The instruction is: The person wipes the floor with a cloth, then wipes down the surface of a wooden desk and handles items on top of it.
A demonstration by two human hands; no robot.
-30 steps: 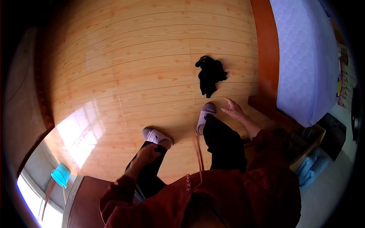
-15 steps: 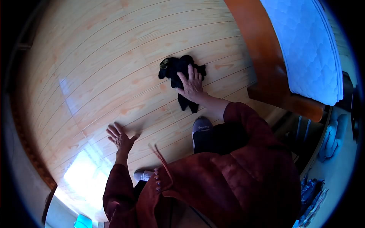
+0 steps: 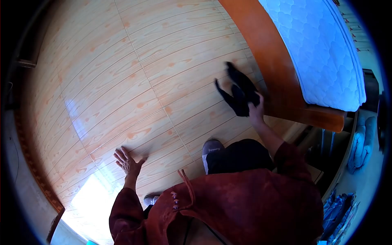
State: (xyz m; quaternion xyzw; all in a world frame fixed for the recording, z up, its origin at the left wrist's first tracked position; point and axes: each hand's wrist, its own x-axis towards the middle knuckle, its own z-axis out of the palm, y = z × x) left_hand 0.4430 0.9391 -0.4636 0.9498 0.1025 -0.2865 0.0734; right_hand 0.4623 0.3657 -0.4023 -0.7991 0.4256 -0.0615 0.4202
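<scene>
Two bare hands in view, held well apart over the floor (image 3: 110, 94). At far left, brown edging (image 3: 32, 163), curving down toward bright glare (image 3: 92, 198) on the boards. Just beyond, holds the left hand (image 3: 130, 165) open, fingers and thumb spread, back upward; cannot tell whether touching the floor. Partly hidden below, the left shoe (image 3: 150, 199). Across the middle, wears a red top (image 3: 245, 200); above its edge, the right shoe (image 3: 213, 145), toe forward. Farther right, grips the black cloth (image 3: 245, 85) by its lower end in the right hand (image 3: 257, 109), fingers closed round it, just beside the bed frame (image 3: 281, 61); blurred, with two strips pointing away. Beyond, a quilted mattress (image 3: 318, 53), bluish white. At far right, a blue roll (image 3: 361, 143), with a crumpled bundle (image 3: 339, 214) below.
</scene>
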